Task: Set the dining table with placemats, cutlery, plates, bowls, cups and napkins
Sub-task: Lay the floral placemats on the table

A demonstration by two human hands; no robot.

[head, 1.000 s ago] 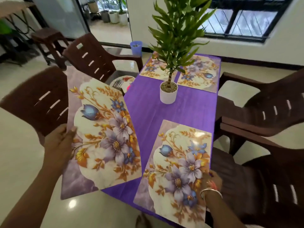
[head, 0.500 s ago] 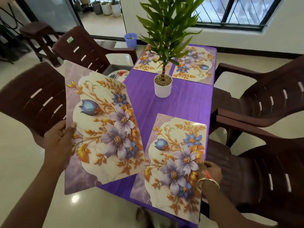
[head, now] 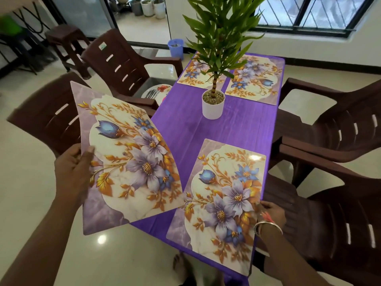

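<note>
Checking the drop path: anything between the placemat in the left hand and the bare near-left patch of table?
Nothing visible. The held placemat is already partly over that patch of purple tablecloth. The laid placemat lies to its right, and the potted plant stands farther back.

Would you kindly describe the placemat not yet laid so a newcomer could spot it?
Start at the purple table with the potted plant. At its near left edge, the left hand holds a floral placemat. Unlike the three laid placemats, it is raised and tilted.
</note>
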